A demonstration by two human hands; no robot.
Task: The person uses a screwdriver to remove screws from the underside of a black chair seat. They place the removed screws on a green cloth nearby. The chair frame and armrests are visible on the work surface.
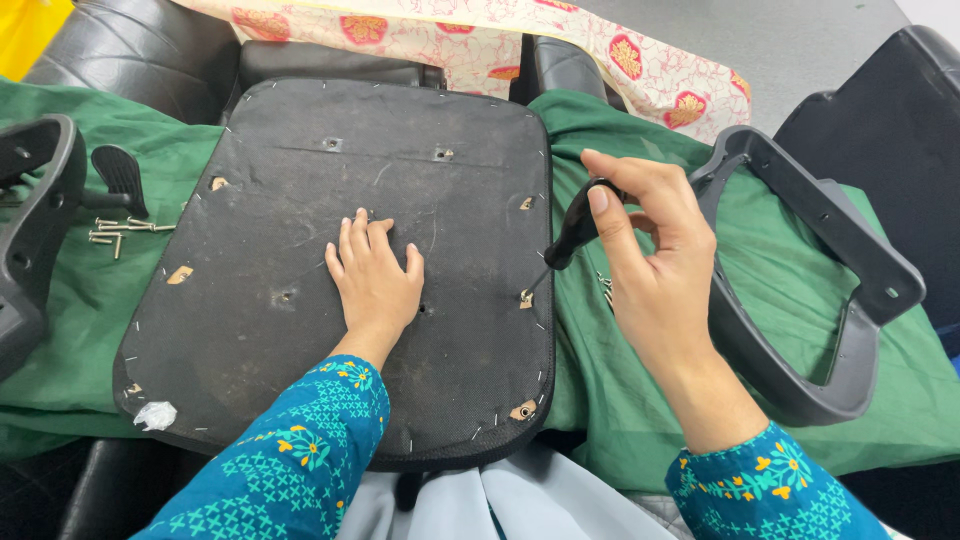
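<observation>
A person looks down at an upturned office chair seat (340,200) lying on a green cloth (640,390) spread over a counter. The seat's underside is a broad, rounded-rectangle panel covered in thin black fabric, dusty and scuffed, stapled round the rim, with several bolt holes showing bare wood. It looks stiff, flat and fairly heavy, easiest to steady by pressing down on its middle or gripping its edge.

The left hand (375,275) lies flat on the panel's centre, fingers together, palm down, holding nothing. The right hand (650,255) pinches a screwdriver (572,235) by its black handle between thumb and fingers; the thin metal shaft angles down into a hole at the seat's right edge. The handle looks hard and smooth, light in the grip.

A grey plastic armrest (830,300), loop-shaped and rigid, rests on the cloth to the right, just beside the right hand. Another armrest (35,230) lies at the left edge, with a small heap of metal screws (120,232) near it. A floral patterned cloth (480,35) lies beyond the seat.
</observation>
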